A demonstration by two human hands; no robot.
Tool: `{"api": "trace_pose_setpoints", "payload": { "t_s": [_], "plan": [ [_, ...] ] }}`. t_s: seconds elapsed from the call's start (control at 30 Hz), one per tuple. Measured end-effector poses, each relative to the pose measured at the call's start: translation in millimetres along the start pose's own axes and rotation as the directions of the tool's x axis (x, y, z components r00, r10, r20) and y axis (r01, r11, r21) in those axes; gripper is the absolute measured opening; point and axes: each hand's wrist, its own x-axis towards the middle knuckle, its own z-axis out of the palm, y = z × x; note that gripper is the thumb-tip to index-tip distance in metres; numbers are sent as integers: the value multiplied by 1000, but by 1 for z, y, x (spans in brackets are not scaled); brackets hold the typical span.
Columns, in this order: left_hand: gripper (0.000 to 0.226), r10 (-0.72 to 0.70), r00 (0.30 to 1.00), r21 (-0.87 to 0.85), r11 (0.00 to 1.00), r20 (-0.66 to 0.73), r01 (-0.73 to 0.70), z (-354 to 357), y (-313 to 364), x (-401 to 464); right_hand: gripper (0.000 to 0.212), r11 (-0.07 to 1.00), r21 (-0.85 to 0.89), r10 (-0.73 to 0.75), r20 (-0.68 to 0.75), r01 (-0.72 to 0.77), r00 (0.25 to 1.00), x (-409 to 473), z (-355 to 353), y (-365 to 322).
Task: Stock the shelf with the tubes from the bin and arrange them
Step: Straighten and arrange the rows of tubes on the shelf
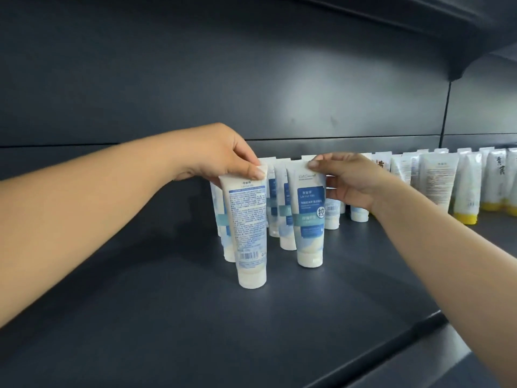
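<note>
Up on the dark grey shelf (195, 317), both hands are busy among a cluster of white and blue tubes standing cap-down. The left hand (223, 155) pinches the flat crimped top of the front-left tube (247, 233) between thumb and fingers. This tube shows its back: a block of fine print too small to read, a barcode near the bottom, and small blue lettering at the top that is blurred. It stands on its white cap at the front of the group, tilted slightly.

Just beside it, the right hand (352, 180) holds the top edge of the front-right tube (306, 214), with the thumb on the crimp and the fingers curled behind. That tube faces forward: a cursive line near the top, a blue panel with white Chinese characters and Latin letters beneath that I cannot make out, and a round badge bearing the character 控 on a teal band.

Behind these two stand more blue-and-white tubes (282, 208) of the same kind, in close rows, partly hidden.

Further right along the shelf stands a row of white tubes with yellow caps (464, 191), some with large black brush-style characters, others showing printed backs. A dark back panel (223, 79) rises behind everything.
</note>
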Motion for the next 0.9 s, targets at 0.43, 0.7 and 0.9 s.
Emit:
{"api": "trace_pose_setpoints", "payload": {
  "t_s": [0.43, 0.7, 0.9],
  "plan": [
    [14, 32, 976, 162, 984, 217, -68, -15, 8, 4, 16, 991, 125, -48, -21, 50, 999, -2, 6, 14],
    [11, 17, 978, 381, 920, 206, -96, -28, 10, -6, 12, 984, 171, -49, -27, 53, 998, -2, 6, 22],
    [11, -6, 986, 403, 913, 166, -62, -35, 9, -12, 12, 982, 177, -58, -17, 60, 998, -1, 6, 24]
  ]
}}
